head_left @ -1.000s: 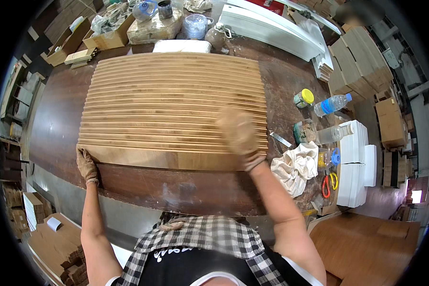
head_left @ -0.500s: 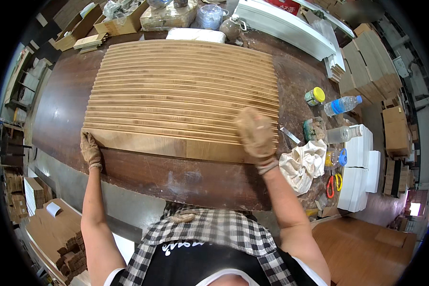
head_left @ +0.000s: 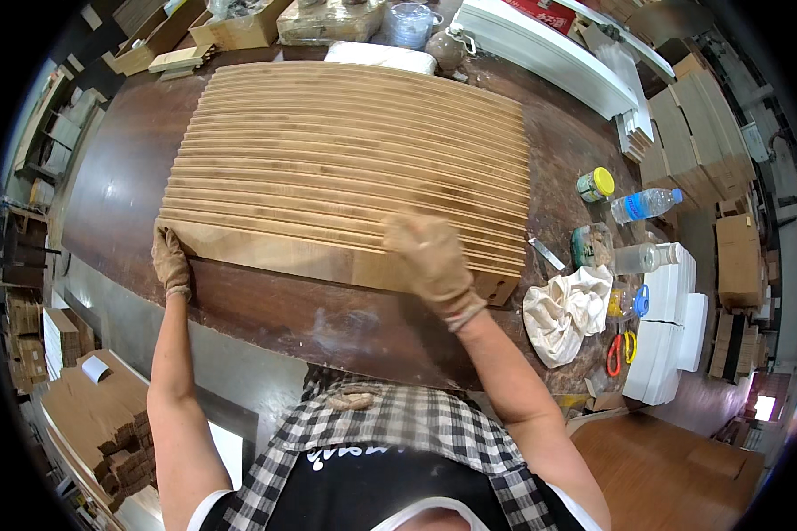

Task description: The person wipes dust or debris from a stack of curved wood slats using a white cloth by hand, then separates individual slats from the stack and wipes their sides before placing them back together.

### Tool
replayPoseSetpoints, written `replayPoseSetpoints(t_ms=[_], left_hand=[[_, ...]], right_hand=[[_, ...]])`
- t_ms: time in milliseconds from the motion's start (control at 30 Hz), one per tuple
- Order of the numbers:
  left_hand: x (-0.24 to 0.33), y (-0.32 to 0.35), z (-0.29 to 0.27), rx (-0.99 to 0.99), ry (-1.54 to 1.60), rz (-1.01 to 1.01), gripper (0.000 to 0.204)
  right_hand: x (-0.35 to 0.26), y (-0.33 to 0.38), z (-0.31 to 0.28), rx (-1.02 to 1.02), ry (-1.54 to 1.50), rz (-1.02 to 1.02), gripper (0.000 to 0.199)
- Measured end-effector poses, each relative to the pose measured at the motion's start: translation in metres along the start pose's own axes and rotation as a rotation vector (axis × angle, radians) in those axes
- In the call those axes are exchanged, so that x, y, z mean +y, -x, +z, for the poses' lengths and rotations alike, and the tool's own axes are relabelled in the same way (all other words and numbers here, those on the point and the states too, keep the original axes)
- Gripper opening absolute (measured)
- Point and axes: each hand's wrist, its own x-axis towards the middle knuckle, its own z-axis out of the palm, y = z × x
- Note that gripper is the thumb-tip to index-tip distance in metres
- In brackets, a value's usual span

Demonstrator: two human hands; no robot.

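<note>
Spanning most of the view, a dark brown bench (head_left: 106,190) carries a fanned row of pale wooden boards (head_left: 354,155), each overlapping the next like shingles, with the nearest board (head_left: 328,258) lying flat at the front edge of the row. Boards show light bamboo-like grain with darker flecks and crisp, straight edges. A crumpled white cloth (head_left: 565,311) lies to the right of the row, near a clear plastic bottle (head_left: 646,204) and a small yellow-capped jar (head_left: 595,184). Left hand (head_left: 169,262), gloved, grips the near left corner of the front board, fingers closed over its edge. Right hand (head_left: 431,262), also gloved, rests palm-down on the right part of the overlapping boards, fingers together and flat; whether they hook an edge cannot be told. Judged risk: uneven pressure from the two hands could skew the front board, nudging the row out of alignment toward the cloth.
</note>
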Motion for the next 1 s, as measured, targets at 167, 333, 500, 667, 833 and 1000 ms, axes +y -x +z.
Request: replayPoseSetpoints(t_ms=[167,333,500,667,833,1000], left_hand=[[-0.004,0.003,-0.007,-0.013,-0.025,-0.032,0.052],[-0.009,0.0,0.001,0.003,-0.04,-0.001,0.05],[0.013,0.005,-0.003,-0.049,-0.023,-0.054,0.05],[0.003,-0.002,-0.006,-0.054,-0.085,-0.096,0.046],[0.017,0.002,-0.002,0.014,-0.059,-0.025,0.045],[0.009,0.008,-0.006,0.068,-0.037,0.015,0.046]], right_hand=[[0.056,0.022,-0.06,-0.068,0.025,0.196,0.019],[0.073,0.05,-0.058,0.069,0.098,0.23,0.022],[0.025,0.048,-0.038,0.045,0.02,0.071,0.016],[0.117,0.107,-0.114,0.083,0.307,0.295,0.033],[0.061,0.068,-0.078,0.274,-0.213,0.686,0.048],[-0.043,-0.044,0.034,0.181,-0.093,0.127,0.049]])
